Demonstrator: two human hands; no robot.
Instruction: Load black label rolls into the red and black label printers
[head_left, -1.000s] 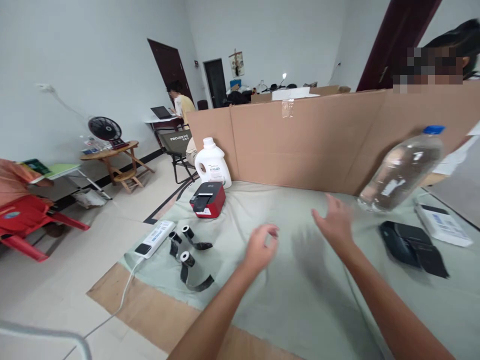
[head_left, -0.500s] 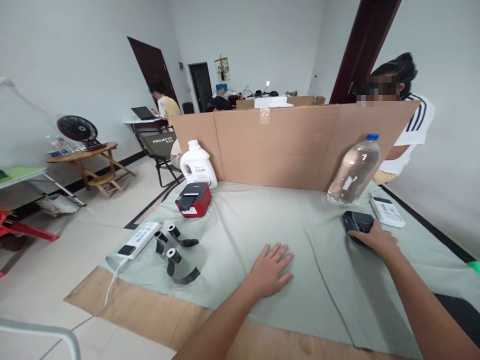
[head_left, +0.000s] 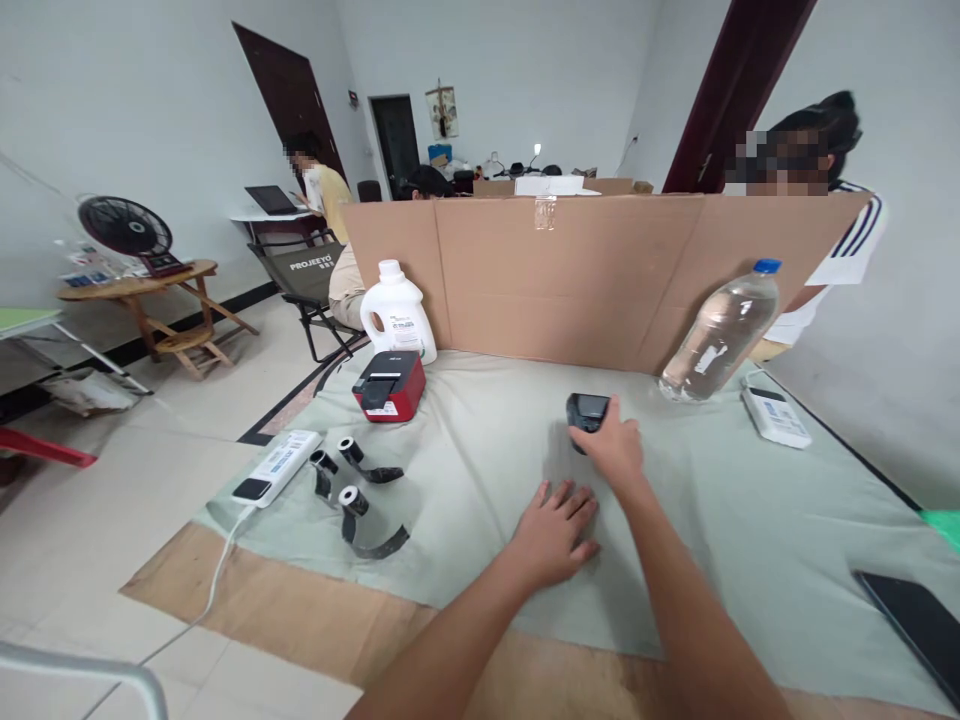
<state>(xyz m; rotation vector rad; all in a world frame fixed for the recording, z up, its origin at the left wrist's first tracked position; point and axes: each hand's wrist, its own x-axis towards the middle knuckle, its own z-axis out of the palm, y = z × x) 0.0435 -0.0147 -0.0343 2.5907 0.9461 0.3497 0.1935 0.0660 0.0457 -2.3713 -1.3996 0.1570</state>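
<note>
My right hand (head_left: 616,448) grips a small black boxy device (head_left: 587,414) with a dark glossy top, held over the middle of the cloth. I cannot tell whether its underside touches the cloth. Closer to me, my left hand (head_left: 559,532) lies flat on the green-grey cloth (head_left: 480,450), fingers spread and holding nothing. Left of it are three small rolls with black strips partly unwound, one being the front roll (head_left: 354,500). Behind them stands a red and black boxy printer (head_left: 391,386) with a black strip at its front.
A white jug (head_left: 397,315) and a clear bottle (head_left: 724,335), leaning, stand before a cardboard panel (head_left: 540,280). White power strips lie left (head_left: 277,468) and right (head_left: 776,415). A black phone (head_left: 911,615) lies front right. A person (head_left: 847,230) is behind the panel.
My right hand has carried the black device leftward from the cloth's right side to the middle. My left hand has stayed flat on the cloth. The view has shifted slightly.
</note>
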